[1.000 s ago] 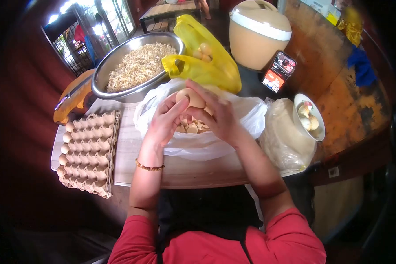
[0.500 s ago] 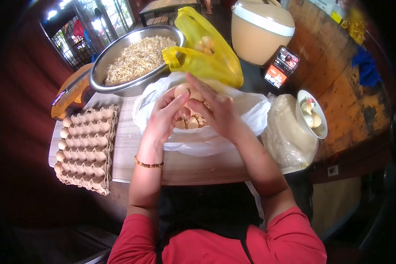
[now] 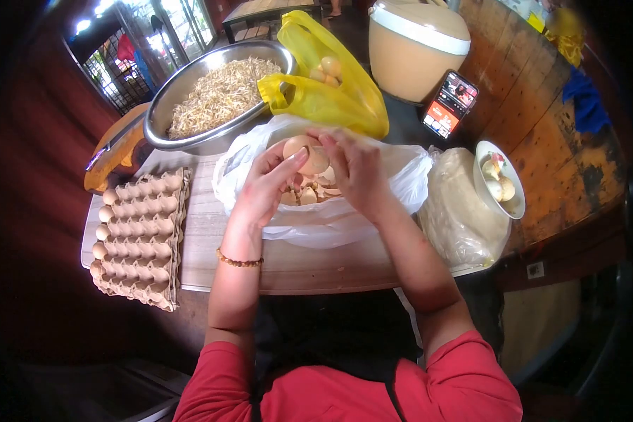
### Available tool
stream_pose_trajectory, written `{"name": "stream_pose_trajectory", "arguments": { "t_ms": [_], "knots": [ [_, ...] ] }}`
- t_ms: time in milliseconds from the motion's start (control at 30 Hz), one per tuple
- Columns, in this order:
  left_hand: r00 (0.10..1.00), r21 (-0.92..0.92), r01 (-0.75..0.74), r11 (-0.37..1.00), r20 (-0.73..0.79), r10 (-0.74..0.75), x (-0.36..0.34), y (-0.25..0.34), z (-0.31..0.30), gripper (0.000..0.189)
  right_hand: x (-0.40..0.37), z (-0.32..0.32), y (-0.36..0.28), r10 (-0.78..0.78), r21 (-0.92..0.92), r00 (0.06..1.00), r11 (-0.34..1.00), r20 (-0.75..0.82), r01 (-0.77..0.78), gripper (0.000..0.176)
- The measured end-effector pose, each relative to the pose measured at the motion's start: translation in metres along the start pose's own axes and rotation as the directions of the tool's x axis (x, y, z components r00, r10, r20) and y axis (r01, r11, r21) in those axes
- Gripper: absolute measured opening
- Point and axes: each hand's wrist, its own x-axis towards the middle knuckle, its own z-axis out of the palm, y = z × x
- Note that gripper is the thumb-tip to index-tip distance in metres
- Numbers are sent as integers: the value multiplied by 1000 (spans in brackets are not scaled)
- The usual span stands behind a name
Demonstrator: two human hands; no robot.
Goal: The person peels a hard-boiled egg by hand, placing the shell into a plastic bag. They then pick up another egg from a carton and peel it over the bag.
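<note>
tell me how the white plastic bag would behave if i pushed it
The white plastic bag looks thin and crumpled, so it would probably slump and fold rather than slide whole. It seems to hold only eggshell pieces, so likely light; they may crunch if pressed.

Egg [image 3: 304, 151]: light tan, unpatterned. Shell fragments [image 3: 308, 195] at 6 o'clock of it: tan and off-white. Plastic bag [image 3: 316, 228] under them: translucent white. Second bag [image 3: 337, 98] at 12 o'clock: bright yellow. Bowl [image 3: 190, 145] at 10 o'clock: plain silver steel (its sprouts [image 3: 218, 95] are pale straw). Egg tray [image 3: 141, 235] at 8 o'clock: grey-brown, 1 regular grid of cups. Pot [image 3: 415, 49] at 1 o'clock: cream with 1 white band. Phone [image 3: 449, 105] at 2 o'clock: orange-red screen. Sleeves [image 3: 464, 380]: red.
</note>
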Motion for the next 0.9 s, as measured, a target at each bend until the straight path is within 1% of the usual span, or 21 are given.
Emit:
{"name": "stream_pose_trajectory", "arguments": {
  "t_ms": [33, 67, 100, 133, 200, 233, 267, 300, 333, 400, 467, 567, 633, 667, 700, 733, 867, 900],
  "knots": [
    [1000, -40, -6, 999, -15, 5, 0, -1, 0, 30, 1, 0, 1, 0, 1, 1000, 1000, -1, 0, 24],
    [1000, -38, -5, 999, -15, 5, -1, 0, -1, 30, 2, 1, 4, 9, 81, 999, 997, -37, -6, 23],
    [999, -93, -4, 996, -39, 1, -2, 1, -2, 30, 3, 1, 4, 21, 160, 997, 987, -71, -10, 22],
    [998, -148, -4, 989, -63, -5, -2, 2, -2, 30, 4, 0, 3, 22, 160, 997, 987, -73, -10, 22],
    [996, -164, 1, 987, -88, -15, -3, 6, 4, 31, 6, -4, -3, -38, 142, 998, 989, -51, 45, 21],
    [993, -180, 4, 984, -115, -25, -3, 8, 6, 31, 6, -4, -4, -37, 142, 998, 989, -52, 44, 21],
    [993, -180, 6, 984, -114, -27, -2, 6, 3, 31, 5, -4, -6, -83, 122, 994, 988, -65, 90, 21],
    [997, -194, -1, 981, -78, -14, 0, 4, -1, 31, 5, -4, -7, -129, 102, 989, 985, -76, 136, 21],
    [999, -208, -8, 978, -43, -1, 1, 3, -3, 32, 5, -2, -6, -128, 102, 989, 986, -77, 136, 21],
    [999, -210, -12, 978, -36, 5, 2, 2, -4, 32, 6, 3, -3, -254, 66, 946, 960, -201, 272, 24],
    [1000, -212, -15, 977, -28, 9, 2, 1, -2, 32, 5, 4, -1, -268, 54, 937, 957, -223, 286, 22],
    [998, -202, 17, 979, -63, -31, 2, -1, -3, 32, 3, 7, 1, -300, 19, 921, 949, -250, 314, 16],
    [999, -276, 37, 960, -25, -45, 3, 0, -4, 31, 2, 9, 0, -313, -1, 914, 946, -258, 324, 13],
    [999, -275, 38, 961, -24, -47, 3, 0, -3, 31, 1, 10, -2, -329, -52, 900, 943, -287, 329, 12],
    [998, -243, 17, 970, -47, -30, 3, -1, -2, 32, 0, 10, -3, -347, -104, 884, 938, -314, 331, 12],
    [998, -211, -4, 977, -69, -11, 3, 0, -1, 32, -1, 10, -4, -346, -104, 883, 938, -316, 330, 12],
    [994, -226, -61, 972, -107, 37, 3, 3, 4, 33, -1, 8, -7, -343, -118, 901, 939, -265, 322, 12],
    [993, -260, -76, 963, -105, 50, 5, 1, 1, 34, -1, 8, -8, -336, -114, 910, 942, -245, 317, 11]
  ]
}}
